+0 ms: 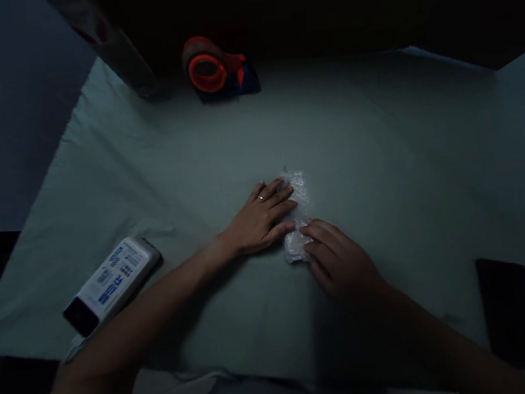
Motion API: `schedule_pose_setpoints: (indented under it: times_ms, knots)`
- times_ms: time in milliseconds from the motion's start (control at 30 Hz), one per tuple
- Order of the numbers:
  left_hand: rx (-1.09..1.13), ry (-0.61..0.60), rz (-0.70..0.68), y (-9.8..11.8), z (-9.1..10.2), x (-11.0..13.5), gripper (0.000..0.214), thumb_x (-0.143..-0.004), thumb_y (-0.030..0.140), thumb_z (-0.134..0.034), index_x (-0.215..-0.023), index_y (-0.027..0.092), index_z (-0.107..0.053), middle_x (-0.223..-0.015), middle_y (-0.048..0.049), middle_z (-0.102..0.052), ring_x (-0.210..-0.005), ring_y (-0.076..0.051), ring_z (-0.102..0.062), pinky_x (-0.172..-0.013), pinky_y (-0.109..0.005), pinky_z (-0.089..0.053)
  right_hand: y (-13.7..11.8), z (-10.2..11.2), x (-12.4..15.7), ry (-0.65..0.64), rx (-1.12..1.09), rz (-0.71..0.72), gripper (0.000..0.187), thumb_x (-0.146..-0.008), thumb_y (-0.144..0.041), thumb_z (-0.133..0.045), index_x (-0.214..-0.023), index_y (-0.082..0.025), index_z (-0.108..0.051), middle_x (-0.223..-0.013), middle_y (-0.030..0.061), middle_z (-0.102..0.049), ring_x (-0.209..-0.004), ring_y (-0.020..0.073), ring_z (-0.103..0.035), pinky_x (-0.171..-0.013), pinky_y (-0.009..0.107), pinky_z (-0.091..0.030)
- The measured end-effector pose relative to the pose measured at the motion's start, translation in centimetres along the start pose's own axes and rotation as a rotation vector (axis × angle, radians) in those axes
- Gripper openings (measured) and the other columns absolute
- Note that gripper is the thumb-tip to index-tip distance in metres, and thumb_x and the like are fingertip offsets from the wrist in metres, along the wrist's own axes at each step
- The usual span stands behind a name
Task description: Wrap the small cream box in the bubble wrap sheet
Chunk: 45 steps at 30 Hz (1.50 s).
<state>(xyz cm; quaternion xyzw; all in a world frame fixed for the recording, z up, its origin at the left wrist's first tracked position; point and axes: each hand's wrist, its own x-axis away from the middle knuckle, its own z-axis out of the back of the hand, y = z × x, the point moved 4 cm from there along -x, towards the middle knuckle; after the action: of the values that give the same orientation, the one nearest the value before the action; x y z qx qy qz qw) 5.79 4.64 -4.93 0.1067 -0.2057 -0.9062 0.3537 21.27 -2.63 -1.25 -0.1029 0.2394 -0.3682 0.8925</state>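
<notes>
A small packet wrapped in bubble wrap lies on the pale cloth near the middle. My left hand rests flat on its left side, fingers stretched out over the wrap, a ring on one finger. My right hand is at the packet's near end, fingers curled with the tips pressing on the wrap.
A red tape dispenser stands at the far edge of the cloth. A white device with blue print lies at the near left. A dark phone lies at the near right. The scene is dim.
</notes>
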Motion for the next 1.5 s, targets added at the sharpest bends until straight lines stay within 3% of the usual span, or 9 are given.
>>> schedule_pose_setpoints:
  times_ms: [367, 667, 767, 900, 1067, 1167, 1267, 1367, 1500]
  knots:
    - [0.114, 0.023, 0.082, -0.6, 0.3, -0.2, 0.041, -0.095, 0.041, -0.037, -0.125, 0.020, -0.056, -0.147, -0.0098, -0.037, -0.141, -0.027, -0.020, -0.114, -0.052, -0.013, 1.5, 0.6, -1.7, -0.090, -0.063, -0.025, 0.027, -0.082, -0.008, -0.044, -0.105, -0.013, -0.057, -0.111, 0.0159, -0.063, -0.110, 0.0258, -0.057, -0.092, 0.046, -0.050]
    - [0.211, 0.137, 0.097, -1.4, 1.3, -0.6, 0.042, -0.096, 0.034, -0.032, -0.114, 0.014, -0.064, -0.133, -0.0088, -0.054, -0.136, -0.026, -0.027, -0.113, -0.047, -0.024, 5.0, -0.8, -5.3, -0.280, -0.135, -0.281, 0.021, -0.088, -0.015, -0.039, -0.099, -0.015, -0.057, -0.095, 0.0104, -0.066, -0.089, 0.0229, -0.059, -0.080, 0.038, -0.048]
    - [0.206, 0.137, 0.101, -1.5, 1.3, -0.5, 0.043, -0.096, 0.034, -0.032, -0.115, 0.013, -0.063, -0.134, -0.0090, -0.054, -0.134, -0.027, -0.029, -0.113, -0.048, -0.025, 5.0, -0.8, -5.1, -0.302, -0.190, -0.261, 0.020, -0.089, -0.026, -0.045, -0.103, -0.017, -0.055, -0.101, 0.0102, -0.065, -0.094, 0.0235, -0.058, -0.082, 0.039, -0.047]
    - [0.232, 0.139, 0.107, -1.6, 1.4, -0.5, 0.041, -0.096, 0.033, -0.033, -0.116, 0.013, -0.063, -0.134, -0.0093, -0.053, -0.134, -0.026, -0.030, -0.112, -0.048, -0.026, 5.0, -1.1, -4.2, -0.307, -0.171, -0.191, 0.046, -0.077, -0.036, -0.065, -0.115, -0.017, -0.049, -0.117, 0.0132, -0.057, -0.106, 0.0271, -0.054, -0.088, 0.041, -0.046]
    - [0.263, 0.160, 0.100, -1.8, 1.3, -0.8, 0.032, -0.094, 0.026, -0.038, -0.108, 0.017, -0.066, -0.128, -0.0070, -0.058, -0.130, -0.025, -0.034, -0.109, -0.047, -0.030, 5.3, -0.9, -4.9, -0.320, -0.118, -0.180, 0.038, -0.078, -0.035, -0.062, -0.110, -0.017, -0.052, -0.111, 0.0129, -0.056, -0.103, 0.0283, -0.053, -0.085, 0.043, -0.047]
    - [0.219, 0.325, 0.223, -2.6, 1.9, -1.3, 0.023, -0.090, 0.022, -0.045, -0.096, 0.016, -0.067, -0.109, -0.0079, -0.063, -0.112, -0.022, -0.048, -0.101, -0.041, -0.038, 5.4, -0.3, -6.0, -0.391, -0.145, -0.168, 0.029, -0.079, -0.036, -0.061, -0.102, -0.019, -0.054, -0.101, 0.0099, -0.058, -0.095, 0.0259, -0.054, -0.080, 0.040, -0.047]
    - [0.093, 0.451, 0.450, -3.6, 2.6, -1.8, 0.021, -0.084, 0.033, -0.057, -0.090, 0.014, -0.065, -0.094, -0.0094, -0.060, -0.096, -0.023, -0.051, -0.092, -0.040, -0.042, 5.5, 0.0, -6.6, -0.430, -0.161, -0.180, 0.027, -0.080, -0.036, -0.061, -0.100, -0.019, -0.054, -0.101, 0.0093, -0.058, -0.093, 0.0248, -0.054, -0.078, 0.038, -0.047]
    - [0.013, 0.343, 0.495, -3.8, 2.3, -3.1, 0.035, -0.077, 0.047, -0.064, -0.085, 0.013, -0.065, -0.087, -0.0104, -0.059, -0.093, -0.026, -0.049, -0.089, -0.044, -0.041, 5.5, -0.1, -6.5, -0.422, -0.170, -0.181, 0.028, -0.080, -0.035, -0.060, -0.103, -0.020, -0.053, -0.102, 0.0092, -0.058, -0.094, 0.0249, -0.054, -0.079, 0.039, -0.047]
    - [0.019, 0.258, 0.495, -3.7, 2.0, -4.7, 0.023, -0.071, 0.034, -0.069, -0.078, 0.013, -0.064, -0.085, -0.0101, -0.058, -0.094, -0.027, -0.048, -0.088, -0.044, -0.041, 5.3, -0.3, -6.1, -0.401, -0.163, -0.172, 0.028, -0.080, -0.032, -0.060, -0.104, -0.019, -0.053, -0.102, 0.0099, -0.058, -0.094, 0.0252, -0.054, -0.081, 0.040, -0.047]
